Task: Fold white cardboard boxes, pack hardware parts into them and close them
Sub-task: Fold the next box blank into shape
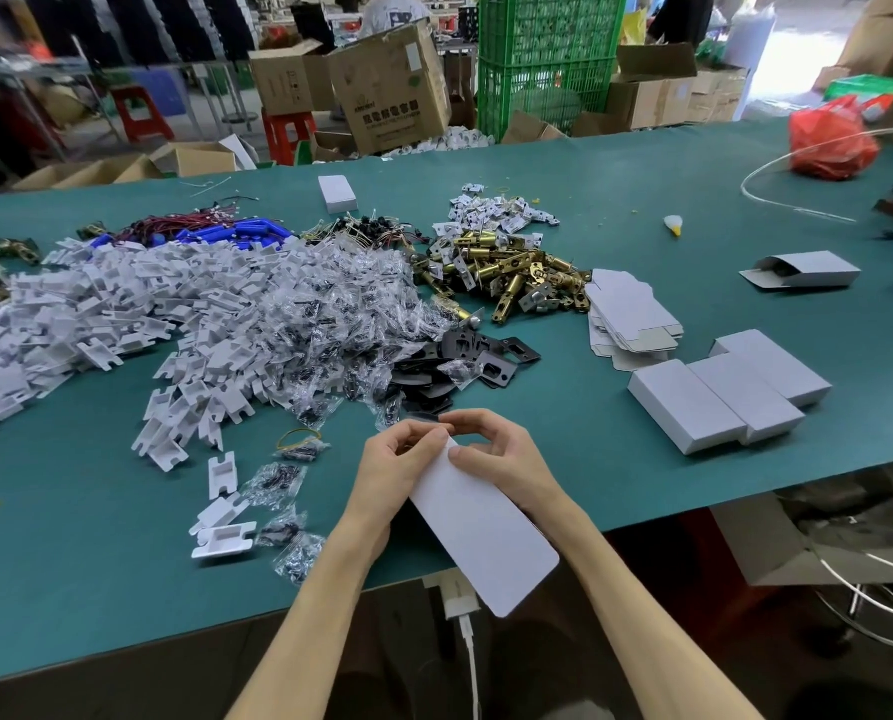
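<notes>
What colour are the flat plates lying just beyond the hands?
Black, the flat plates with cut-outs show best in the head view, between the bagged screws and brass latches.

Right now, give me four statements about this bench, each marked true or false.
1. The left hand and the right hand both hold the white box at its far end. True.
2. The brass latches are in the left hand. False: they lie piled on the table, beyond both hands.
3. Closed boxes lie side by side to the right of the hands. True.
4. The red bag lies beside the left hand. False: it sits at the table's far right.
</notes>
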